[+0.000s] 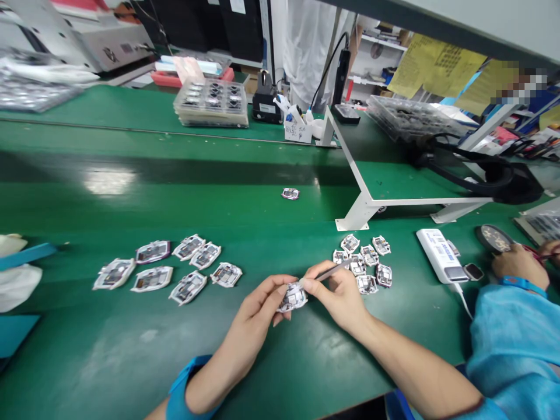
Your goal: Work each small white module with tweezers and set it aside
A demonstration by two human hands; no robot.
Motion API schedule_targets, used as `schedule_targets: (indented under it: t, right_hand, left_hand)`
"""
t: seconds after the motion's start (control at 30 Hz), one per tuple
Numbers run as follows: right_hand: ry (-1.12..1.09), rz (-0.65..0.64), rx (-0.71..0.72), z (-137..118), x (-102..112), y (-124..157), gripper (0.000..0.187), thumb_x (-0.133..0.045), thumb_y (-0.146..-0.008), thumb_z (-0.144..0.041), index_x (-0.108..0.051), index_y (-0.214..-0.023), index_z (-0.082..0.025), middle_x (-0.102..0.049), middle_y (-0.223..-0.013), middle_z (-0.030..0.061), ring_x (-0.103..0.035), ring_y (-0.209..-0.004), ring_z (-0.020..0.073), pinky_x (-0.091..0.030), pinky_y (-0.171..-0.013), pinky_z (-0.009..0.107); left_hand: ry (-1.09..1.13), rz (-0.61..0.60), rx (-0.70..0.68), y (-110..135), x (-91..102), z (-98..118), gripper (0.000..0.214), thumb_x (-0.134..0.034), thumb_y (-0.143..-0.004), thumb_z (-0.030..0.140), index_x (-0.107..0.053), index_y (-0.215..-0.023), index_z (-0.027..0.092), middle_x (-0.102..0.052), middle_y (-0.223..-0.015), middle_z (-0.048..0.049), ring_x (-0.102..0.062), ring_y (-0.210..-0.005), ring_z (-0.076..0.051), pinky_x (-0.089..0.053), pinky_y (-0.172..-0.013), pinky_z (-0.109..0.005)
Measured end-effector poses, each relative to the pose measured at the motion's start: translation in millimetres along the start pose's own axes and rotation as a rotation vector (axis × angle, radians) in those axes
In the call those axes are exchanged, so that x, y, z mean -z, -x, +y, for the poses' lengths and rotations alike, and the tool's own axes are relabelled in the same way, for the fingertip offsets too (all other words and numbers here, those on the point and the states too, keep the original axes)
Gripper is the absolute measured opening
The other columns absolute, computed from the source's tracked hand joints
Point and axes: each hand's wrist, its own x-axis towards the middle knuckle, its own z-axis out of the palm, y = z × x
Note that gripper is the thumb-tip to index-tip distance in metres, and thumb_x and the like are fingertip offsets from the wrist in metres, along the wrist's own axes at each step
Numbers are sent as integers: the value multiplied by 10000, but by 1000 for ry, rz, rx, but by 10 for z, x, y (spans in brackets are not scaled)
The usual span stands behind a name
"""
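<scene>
My left hand is closed around the edge of a small white-framed watch case with electronics showing inside. My right hand is closed on slim grey tweezers, which stick out past the fingers to the upper right. The right thumb and fingertips meet the upper right edge of the held case, so their exact contact is hidden. Beyond the right hand lies a tight group of similar watch cases. More cases are spread out to the left, and a single one lies farther back.
A white metal stand rises at the back right, with a black headset on it. A white cabled device lies to the right, near a co-worker's hand and blue sleeve. Clear trays and a small white box stand at the back.
</scene>
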Motion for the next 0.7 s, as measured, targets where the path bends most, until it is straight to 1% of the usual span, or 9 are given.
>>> schedule_targets:
  t: [0.07, 0.23, 0.4, 0.7]
  right_hand:
    - [-25, 18, -27, -19, -1, -8, 126, -739, -774, -295, -660, -754, -199, -670, -658, -18, -634, -611, 146, -519, -606, 267]
    - [40, 92, -15, -46, 1, -2, 108, -735, -767, -287, -675, -763, -198, -705, -726, 3, -660, -699, 163, -517, -686, 284]
    - [49, 93, -42, -31, 3, -3, 122, -732, -761, -305, -679, -759, -196, -696, -721, 5, -643, -692, 164, -500, -671, 283]
    - [-61, 104, -74, -13, -12, -22, 112, -752, -728, -285, -679, -721, -200, -688, -685, 0, -619, -646, 155, -485, -636, 281]
  left_hand:
    - [-10, -8, -19, 0, 10, -1, 287, -577, -860, 421, -647, -985, 173, -582, -666, 22, -467, -607, -136, -358, -550, -248]
    - [-62, -39, -70, -11, 32, -3, 253, -553, -866, 347, -638, -1033, 177, -614, -707, 8, -487, -641, -152, -383, -592, -266]
    - [-134, -60, -116, -18, 31, -30, 242, -525, -885, 330, -618, -1057, 187, -615, -733, 3, -505, -668, -165, -404, -623, -278]
    - [-192, -101, -150, 2, 50, -5, 217, -515, -885, 293, -620, -1050, 198, -618, -776, -7, -529, -692, -172, -420, -631, -280]
